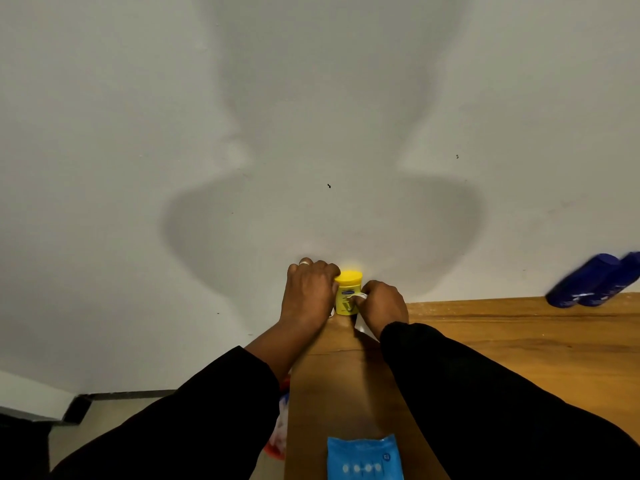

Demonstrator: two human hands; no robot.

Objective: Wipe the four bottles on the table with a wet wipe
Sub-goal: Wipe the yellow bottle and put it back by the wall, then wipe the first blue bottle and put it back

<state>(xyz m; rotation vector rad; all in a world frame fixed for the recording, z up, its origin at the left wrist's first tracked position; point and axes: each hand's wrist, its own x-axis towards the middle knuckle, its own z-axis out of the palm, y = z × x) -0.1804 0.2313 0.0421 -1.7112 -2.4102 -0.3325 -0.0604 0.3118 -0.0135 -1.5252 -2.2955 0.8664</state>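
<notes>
A small yellow jar [347, 292] with a yellow lid stands at the far left corner of the wooden table [519, 341], against the wall. My left hand [308, 296] wraps around its left side and holds it. My right hand [384, 308] presses a white wet wipe [358, 296] against the jar's front label; part of the wipe hangs down below the hand. Two dark blue bottles [595, 282] stand side by side at the far right of the table by the wall.
A blue wet-wipe pack [365, 459] lies at the near edge of the table. A red and white object [280, 427] shows beside the table's left edge, partly hidden by my sleeve. A white wall rises straight behind the table. Floor lies lower left.
</notes>
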